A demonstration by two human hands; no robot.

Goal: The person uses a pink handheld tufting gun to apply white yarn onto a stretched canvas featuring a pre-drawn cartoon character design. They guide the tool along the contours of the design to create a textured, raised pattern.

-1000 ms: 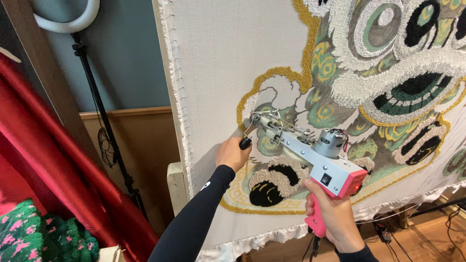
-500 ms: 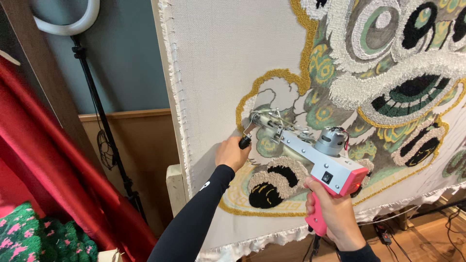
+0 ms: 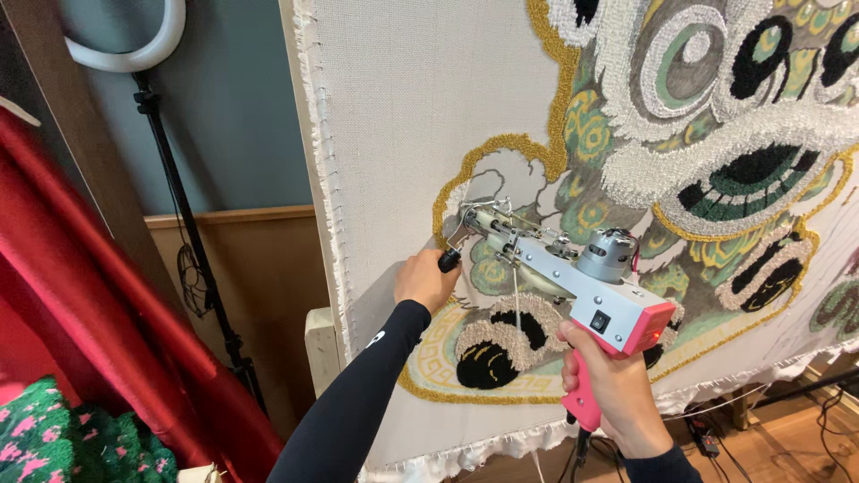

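A grey and pink tufting gun (image 3: 573, 282) is pressed nose-first against a stretched white cloth (image 3: 403, 98) bearing a tufted lion-face design (image 3: 716, 152) in white, green, gold and black. My left hand (image 3: 425, 282) grips the gun's black front handle near the nose, at the edge of a gold-outlined white patch. My right hand (image 3: 613, 394) is wrapped around the pink rear grip below the motor. A thin white yarn runs down from the gun's middle. Both arms wear black sleeves.
A ring light on a black stand (image 3: 179, 215) is at the left by a grey wall. Red fabric (image 3: 80, 295) hangs at far left above a green and pink tufted piece (image 3: 54, 443). Cables and a power strip (image 3: 707, 434) lie on the wooden floor.
The gun's nose and my left hand have crept slightly upward along the gold outline. Both grips are unchanged.
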